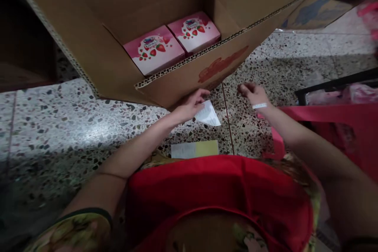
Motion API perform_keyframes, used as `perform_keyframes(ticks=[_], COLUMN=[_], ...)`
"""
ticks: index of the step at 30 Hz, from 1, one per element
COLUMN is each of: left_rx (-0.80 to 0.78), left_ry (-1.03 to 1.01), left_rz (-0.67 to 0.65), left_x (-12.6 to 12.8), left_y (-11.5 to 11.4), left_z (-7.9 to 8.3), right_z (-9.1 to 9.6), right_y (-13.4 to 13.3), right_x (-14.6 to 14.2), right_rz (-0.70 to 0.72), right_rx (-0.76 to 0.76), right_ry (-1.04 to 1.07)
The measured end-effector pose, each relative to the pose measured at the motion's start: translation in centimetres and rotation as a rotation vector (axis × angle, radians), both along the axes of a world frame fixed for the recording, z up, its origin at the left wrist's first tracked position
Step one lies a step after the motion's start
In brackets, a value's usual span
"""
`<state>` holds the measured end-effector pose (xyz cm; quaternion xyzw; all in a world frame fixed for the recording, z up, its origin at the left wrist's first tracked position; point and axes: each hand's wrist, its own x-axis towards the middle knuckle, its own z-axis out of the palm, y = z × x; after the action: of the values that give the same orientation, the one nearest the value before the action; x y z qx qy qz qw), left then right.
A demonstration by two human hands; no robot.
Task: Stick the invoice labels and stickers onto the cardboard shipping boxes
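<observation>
A big open cardboard box (177, 82) stands on the speckled floor in front of me. Inside it lie two pink strawberry-printed cartons (155, 49) side by side. My left hand (190, 104) reaches to the box's near wall and pinches a small white slip of paper (209, 114) just below it. My right hand (253, 92), with a white band at the wrist, hovers to the right of the box corner, fingers curled inward and nothing visible in them.
A white and yellow sheet (195, 149) lies on the floor near my red apron (218, 189). Red fabric (339, 130) and a dark-framed basket with pink bags (339, 92) sit at the right. A dark shelf edge (26, 59) is at the left.
</observation>
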<state>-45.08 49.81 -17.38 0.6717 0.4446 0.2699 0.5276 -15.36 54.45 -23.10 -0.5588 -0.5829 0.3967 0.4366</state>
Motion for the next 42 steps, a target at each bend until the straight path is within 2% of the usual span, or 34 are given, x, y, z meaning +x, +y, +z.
perform_keyframes(ticks=[3,5,7,9,11,13,15,16,18,20,22,25,27,34,42], left_rx=[0.104,0.187,0.271,0.349,0.362,0.23,0.038,-0.015,0.023,0.178,0.294,0.377,0.404,0.528,0.695], left_ry=[0.056,0.102,0.116,0.079,-0.017,-0.148,-0.273,-0.316,-0.338,-0.266,-0.149,0.003,0.052,0.204,0.348], left_rz=[-0.062,-0.116,-0.119,0.021,0.26,0.494,0.661,0.718,0.781,0.794,0.784,0.782,0.803,0.86,0.892], left_x=[2.4,4.2,6.0,7.7,9.3,10.7,11.7,12.1,12.6,12.8,13.0,13.8,14.6,17.0,17.9], left_y=[1.3,2.1,2.8,3.5,3.8,3.6,3.2,3.1,3.1,3.4,4.0,4.9,5.4,7.2,8.6], left_z=[1.5,1.8,1.2,-0.6,-3.2,-6.2,-8.7,-9.6,-10.3,-9.7,-8.6,-7.0,-6.5,-6.5,-6.2], right_z=[2.6,3.2,2.7,1.4,-0.2,-1.8,-3.2,-3.7,-4.6,-5.2,-5.6,-5.9,-5.9,-5.9,-5.9], right_y=[-3.9,-3.8,-2.4,-0.5,1.1,2.0,2.5,2.6,2.9,3.3,4.1,5.9,7.2,10.8,12.6], right_x=[-0.8,-1.8,-2.7,-3.1,-2.8,-1.8,-0.4,0.3,1.6,2.5,2.9,3.2,3.4,4.8,4.5], right_rz=[0.18,0.275,0.335,0.342,0.28,0.19,0.112,0.09,0.089,0.13,0.166,0.163,0.149,0.222,0.265], right_rx=[-0.139,-0.14,-0.14,-0.144,-0.121,-0.101,-0.123,-0.143,-0.165,-0.14,-0.077,0.039,0.092,0.132,0.192], right_ry=[0.105,0.171,0.217,0.278,0.366,0.467,0.566,0.602,0.632,0.612,0.578,0.555,0.579,0.569,0.579])
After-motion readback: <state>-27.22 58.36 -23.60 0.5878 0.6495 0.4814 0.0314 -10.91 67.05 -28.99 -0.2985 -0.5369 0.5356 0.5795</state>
